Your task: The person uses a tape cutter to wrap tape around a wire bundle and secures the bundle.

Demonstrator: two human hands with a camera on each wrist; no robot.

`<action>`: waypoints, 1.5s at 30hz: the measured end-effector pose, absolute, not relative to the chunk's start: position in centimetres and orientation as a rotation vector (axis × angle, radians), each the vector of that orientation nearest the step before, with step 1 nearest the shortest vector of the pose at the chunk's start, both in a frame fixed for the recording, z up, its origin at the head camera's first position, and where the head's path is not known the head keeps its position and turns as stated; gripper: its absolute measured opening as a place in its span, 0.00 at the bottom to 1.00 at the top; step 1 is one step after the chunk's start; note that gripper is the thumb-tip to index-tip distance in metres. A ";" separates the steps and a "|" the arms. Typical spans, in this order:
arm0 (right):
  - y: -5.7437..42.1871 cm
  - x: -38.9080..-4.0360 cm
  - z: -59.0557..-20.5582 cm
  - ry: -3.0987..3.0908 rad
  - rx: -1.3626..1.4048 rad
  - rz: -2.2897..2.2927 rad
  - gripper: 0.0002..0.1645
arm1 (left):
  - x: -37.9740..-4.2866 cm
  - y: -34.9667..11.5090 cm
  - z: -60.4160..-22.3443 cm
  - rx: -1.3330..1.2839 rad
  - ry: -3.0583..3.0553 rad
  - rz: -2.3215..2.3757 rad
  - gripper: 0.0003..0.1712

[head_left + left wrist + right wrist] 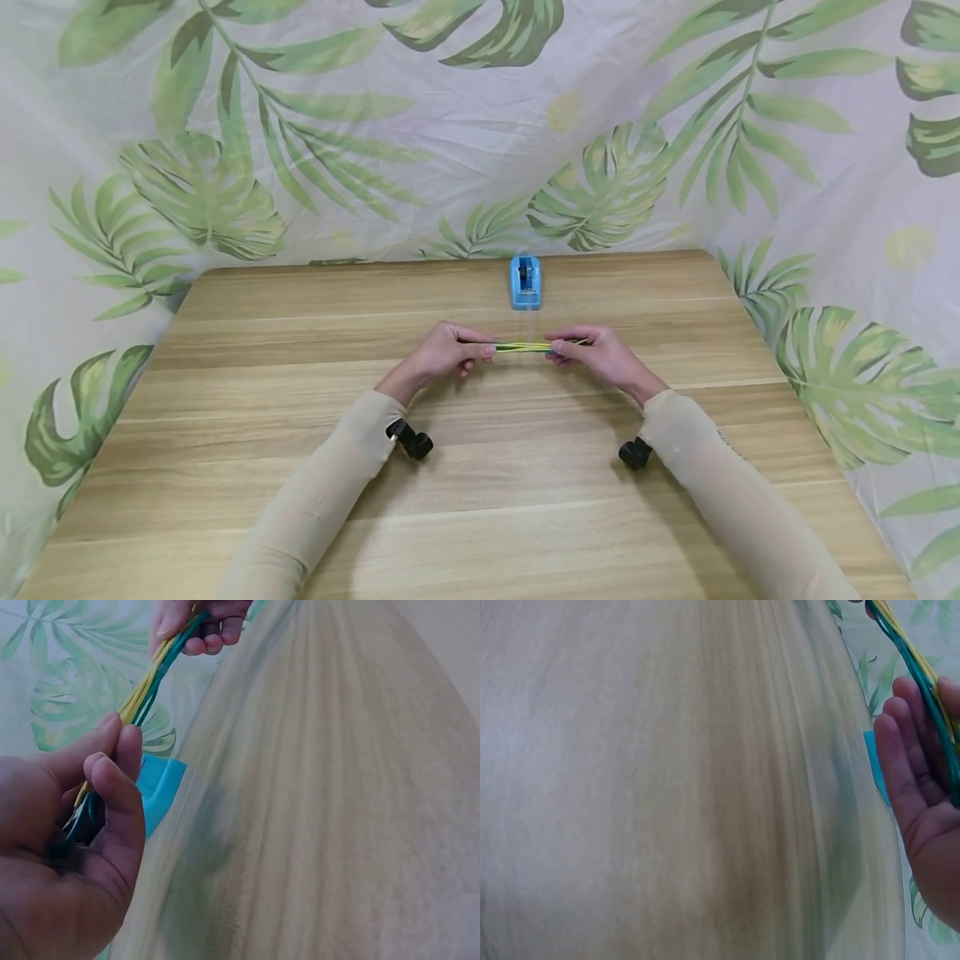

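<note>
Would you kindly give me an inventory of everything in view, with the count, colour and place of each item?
Bundle of thin strands: one, yellow and green, stretched between the hands over the table; strands too close to count
Tape dispenser: one, blue, near the table's far edge
Clear strip: one, transparent, apparently tape, between dispenser and bundle; its near end is hard to make out
Table: one, brown wood grain, below the hands
Cloth: at least one, pale with green leaves, behind and beside the table
Wrist cameras: two, black, one by each cuff
Sleeves: two, beige, on the forearms
Left hand: one, bare, pinching the bundle's left end
Right hand: one, bare, pinching the right end
</note>
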State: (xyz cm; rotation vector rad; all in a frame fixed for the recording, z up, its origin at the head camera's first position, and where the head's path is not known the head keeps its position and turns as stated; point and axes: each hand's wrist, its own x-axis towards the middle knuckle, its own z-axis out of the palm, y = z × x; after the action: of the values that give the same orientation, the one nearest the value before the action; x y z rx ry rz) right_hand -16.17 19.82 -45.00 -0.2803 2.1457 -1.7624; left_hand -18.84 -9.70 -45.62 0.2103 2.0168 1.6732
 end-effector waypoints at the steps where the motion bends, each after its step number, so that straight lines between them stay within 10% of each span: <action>1: 19.8 -16.2 -44.9 2.153 -0.266 -1.750 0.22 | -18.8 -9.7 -45.7 0.216 2.027 1.678 0.13; 22: 18.9 -17.3 -44.5 1.474 0.294 -2.007 0.45 | -18.2 -9.2 -46.2 0.301 2.211 1.727 0.10; 31: 18.9 -17.4 -44.8 1.448 0.287 -1.944 0.13 | -18.3 -9.2 -46.5 0.354 2.242 1.728 0.09; 45: 19.3 -17.4 -44.7 1.539 0.228 -1.946 0.07 | -18.4 -9.4 -46.4 0.444 2.296 1.628 0.14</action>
State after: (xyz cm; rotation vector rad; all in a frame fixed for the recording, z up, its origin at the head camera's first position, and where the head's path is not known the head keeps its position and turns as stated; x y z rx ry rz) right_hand -17.36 19.34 -44.72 0.2278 1.5386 -1.9464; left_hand -18.40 -9.41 -46.37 0.4441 2.2961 1.6276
